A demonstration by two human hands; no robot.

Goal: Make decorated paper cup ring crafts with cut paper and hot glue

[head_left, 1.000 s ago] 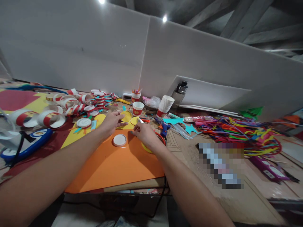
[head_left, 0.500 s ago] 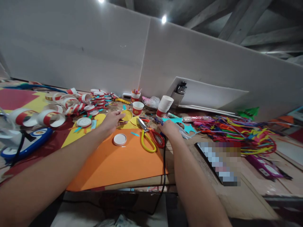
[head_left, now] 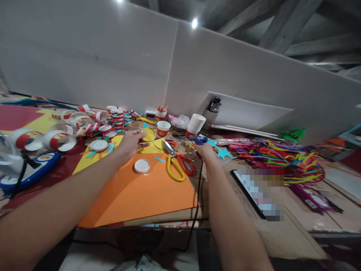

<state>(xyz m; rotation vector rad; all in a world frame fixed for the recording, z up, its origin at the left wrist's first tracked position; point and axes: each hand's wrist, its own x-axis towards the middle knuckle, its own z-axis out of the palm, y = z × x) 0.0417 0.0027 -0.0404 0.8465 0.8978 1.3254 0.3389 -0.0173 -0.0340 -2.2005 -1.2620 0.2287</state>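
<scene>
My left hand grips the edge of a shallow round piece with a yellow inside, a paper cup's cut-off base by its look. A small blue paper strip shows at its far edge. My right hand is closed around a blue hot glue gun, its nozzle turned left and a black cord hanging down. Between my hands lie yellow-handled scissors and red-handled scissors. A white round lid-like piece rests on orange paper.
Behind stand a red-and-white paper cup, a cup stack and a dark bottle. Cut paper rings lie left, near a blue-edged device. A phone and colourful pipe cleaners are on the right.
My left hand has shifted slightly left with the yellow round piece. My right hand has moved a little right, and the glue gun has lifted into clearer view.
</scene>
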